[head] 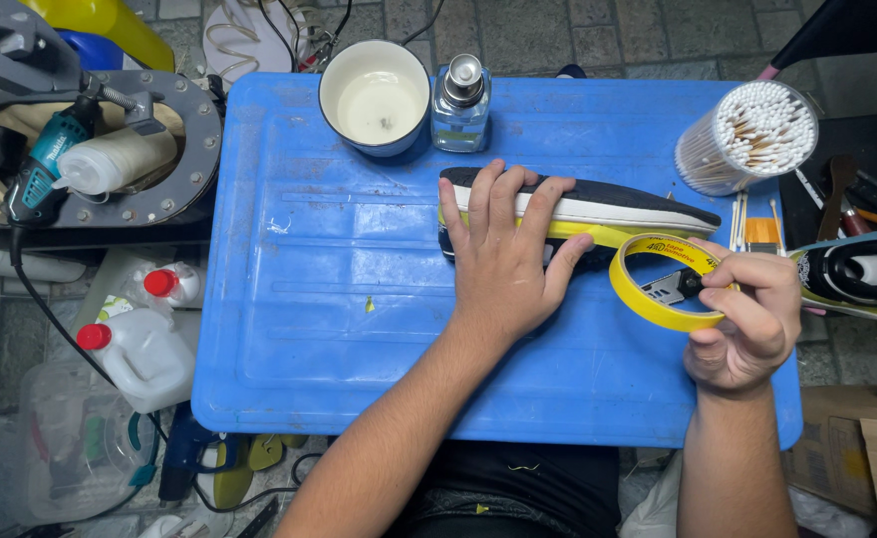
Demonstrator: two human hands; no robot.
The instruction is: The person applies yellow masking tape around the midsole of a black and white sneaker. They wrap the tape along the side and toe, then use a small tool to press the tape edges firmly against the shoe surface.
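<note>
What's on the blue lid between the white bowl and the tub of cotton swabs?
In the head view, a clear pump bottle stands right beside the white bowl; from there to the cotton swabs the blue lid is bare.

Two bare forearms, no sleeves in view, no watch or rings or gloves seen. Left hand (503,261) and right hand (752,324) both bare, nails short. Dark black garment over the lap at the bottom edge, with a few small yellow flecks on it.

The left hand (503,261) lies flat with fingers spread, while the right hand (752,317) is curled in a pinch grip.
</note>
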